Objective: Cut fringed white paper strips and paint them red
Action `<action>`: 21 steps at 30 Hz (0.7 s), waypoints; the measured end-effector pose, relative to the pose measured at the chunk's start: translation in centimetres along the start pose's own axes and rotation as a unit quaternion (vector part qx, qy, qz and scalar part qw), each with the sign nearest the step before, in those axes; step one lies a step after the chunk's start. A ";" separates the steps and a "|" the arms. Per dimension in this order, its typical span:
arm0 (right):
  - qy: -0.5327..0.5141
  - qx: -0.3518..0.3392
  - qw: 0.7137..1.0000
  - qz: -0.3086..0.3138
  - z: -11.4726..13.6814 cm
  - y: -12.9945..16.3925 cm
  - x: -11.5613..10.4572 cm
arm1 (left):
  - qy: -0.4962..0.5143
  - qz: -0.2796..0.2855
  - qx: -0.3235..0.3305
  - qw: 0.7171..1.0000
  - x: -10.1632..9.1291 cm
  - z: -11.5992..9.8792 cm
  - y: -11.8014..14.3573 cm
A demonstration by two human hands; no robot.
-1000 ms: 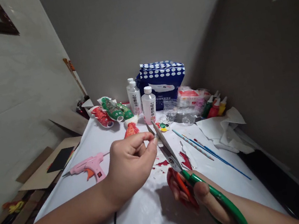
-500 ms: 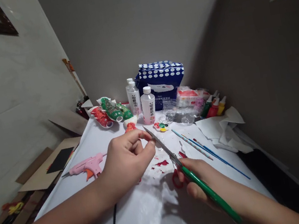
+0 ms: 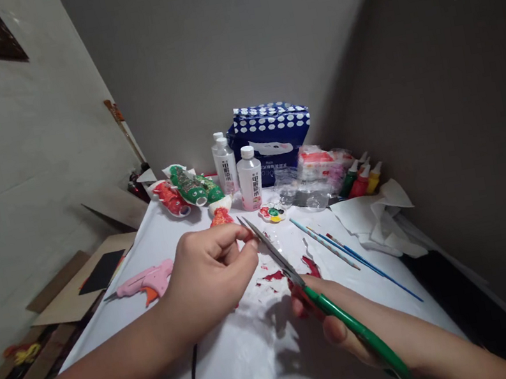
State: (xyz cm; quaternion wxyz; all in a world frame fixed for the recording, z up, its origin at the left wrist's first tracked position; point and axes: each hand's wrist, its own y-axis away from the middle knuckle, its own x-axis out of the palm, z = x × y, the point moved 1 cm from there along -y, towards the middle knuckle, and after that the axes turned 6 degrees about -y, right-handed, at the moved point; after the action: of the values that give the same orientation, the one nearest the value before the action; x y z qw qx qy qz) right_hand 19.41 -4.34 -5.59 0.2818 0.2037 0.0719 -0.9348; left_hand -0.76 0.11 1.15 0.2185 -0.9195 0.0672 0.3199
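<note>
A pair of scissors [image 3: 321,304] with a green handle is held in my right hand [image 3: 348,322], its blades slightly apart and pointing up and left. Something red shows beside my right fingers; whether it belongs to the scissors is unclear. My left hand [image 3: 218,270] has its thumb and forefinger pinched together right at the blades. What is between those fingertips is too small to make out. Red scraps [image 3: 273,276] lie on the white table cover [image 3: 246,378] below. Behind my left hand is a red-and-white painted piece [image 3: 221,213], partly hidden.
A pink glue gun [image 3: 145,282] lies left. Painted green [image 3: 188,186] and red [image 3: 170,198] fish shapes lie behind. Farther back are bottles [image 3: 250,180], a paint palette [image 3: 272,213] and a blue bag [image 3: 269,141]. Brushes [image 3: 367,267], paint bottles [image 3: 361,183] and crumpled paper [image 3: 379,220] are right.
The scissor blades have parted slightly at my left fingertips, and the fingers of my right hand have shifted on the handles. My left hand has moved a little to the left.
</note>
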 end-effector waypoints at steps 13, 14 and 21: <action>-0.096 -0.015 0.995 0.008 1.6 0.0 1.2 | -0.037 -0.078 0.075 0.993 0.6 0.4 0.6; -0.095 -0.017 0.995 0.003 1.5 0.0 1.3 | -0.034 -0.080 0.076 0.993 0.7 0.5 0.7; -0.126 -0.029 0.991 -0.017 0.5 0.0 2.2 | -0.016 -0.090 0.085 0.992 1.3 0.7 0.8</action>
State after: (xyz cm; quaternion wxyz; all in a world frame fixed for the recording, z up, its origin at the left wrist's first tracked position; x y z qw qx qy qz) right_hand 17.57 -5.55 -6.01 0.2780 0.0746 0.0664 -0.9554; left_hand -0.37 -0.29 -0.40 0.3249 -0.8947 0.0079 0.3066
